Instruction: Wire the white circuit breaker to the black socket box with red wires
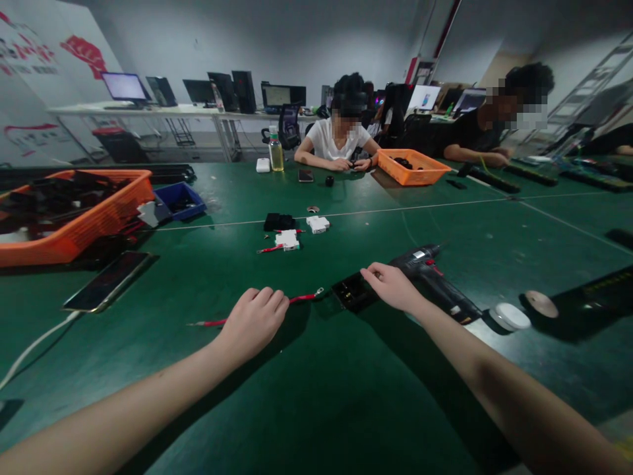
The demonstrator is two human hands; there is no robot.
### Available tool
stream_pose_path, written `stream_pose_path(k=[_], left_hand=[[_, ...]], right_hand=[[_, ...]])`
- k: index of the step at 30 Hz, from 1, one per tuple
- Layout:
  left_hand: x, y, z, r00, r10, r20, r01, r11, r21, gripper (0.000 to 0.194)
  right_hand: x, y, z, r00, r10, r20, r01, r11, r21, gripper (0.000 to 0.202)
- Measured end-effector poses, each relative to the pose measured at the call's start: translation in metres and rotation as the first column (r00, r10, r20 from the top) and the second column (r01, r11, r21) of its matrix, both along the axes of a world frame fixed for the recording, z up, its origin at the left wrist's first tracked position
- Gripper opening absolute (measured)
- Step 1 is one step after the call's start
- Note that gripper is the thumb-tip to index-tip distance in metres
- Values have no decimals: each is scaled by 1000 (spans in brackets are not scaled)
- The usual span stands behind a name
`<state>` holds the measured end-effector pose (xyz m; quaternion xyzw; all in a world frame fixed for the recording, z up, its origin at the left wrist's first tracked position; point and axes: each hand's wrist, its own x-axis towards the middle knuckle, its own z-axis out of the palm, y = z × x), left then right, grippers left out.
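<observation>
My left hand (257, 323) is closed around a short red cable (302, 298). One end points right and carries a metal ring terminal; the other pokes out on the left with a bare-looking tip. To the right, my right hand (393, 287) has its fingers bent over the right end of an open black plastic box (353, 291), gripping it. Small brass-coloured parts show inside the box, and its right end is hidden by my fingers. The cable's ring terminal is just left of the box, apart from it. A black cordless drill (435, 280) lies beyond my right hand.
White blocks (317, 224), a black block (279, 221) and another red cable (271, 249) lie ahead. Left are a phone (109, 282), an orange basket (74, 227) and a blue bin (180, 201). A white round lid (509, 316) sits right. Two people work across the table.
</observation>
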<state>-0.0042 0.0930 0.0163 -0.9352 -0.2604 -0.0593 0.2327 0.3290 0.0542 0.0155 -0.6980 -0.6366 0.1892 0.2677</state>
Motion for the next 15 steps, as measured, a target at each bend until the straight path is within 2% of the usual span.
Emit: stream_pose_path(k=[5,15], left_hand=[[0,1,-1,1000,-5,7,5,1000,-1,19],[0,1,-1,999,-24,21,24,1000,3,14]], right_hand=[[-5,0,1,977,61,206,-49,997,-63,35],[-12,-1,2,972,31,231,-16,998,-65,36]])
